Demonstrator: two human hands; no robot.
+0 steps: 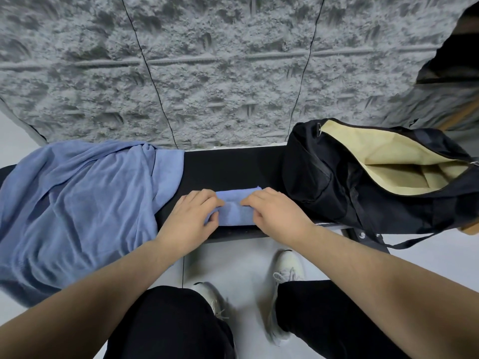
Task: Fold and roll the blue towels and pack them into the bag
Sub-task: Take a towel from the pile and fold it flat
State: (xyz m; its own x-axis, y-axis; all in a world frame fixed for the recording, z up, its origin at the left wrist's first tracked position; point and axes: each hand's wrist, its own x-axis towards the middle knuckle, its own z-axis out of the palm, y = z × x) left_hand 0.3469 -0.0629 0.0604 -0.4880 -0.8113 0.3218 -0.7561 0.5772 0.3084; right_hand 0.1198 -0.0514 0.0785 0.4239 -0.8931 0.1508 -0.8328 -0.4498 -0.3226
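Centrally, on a black bench (228,167), a small blue towel (234,207) is being rolled, gripped by curled fingers of the left hand (193,216) and right hand (276,211). Beside it, the black bag (350,182) gapes open. Uneven pressure could loosen the roll. No writing is legible.

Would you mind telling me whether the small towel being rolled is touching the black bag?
Apart. The head view shows a strip of bare black bench between the small towel, held by the right hand, and the black bag.
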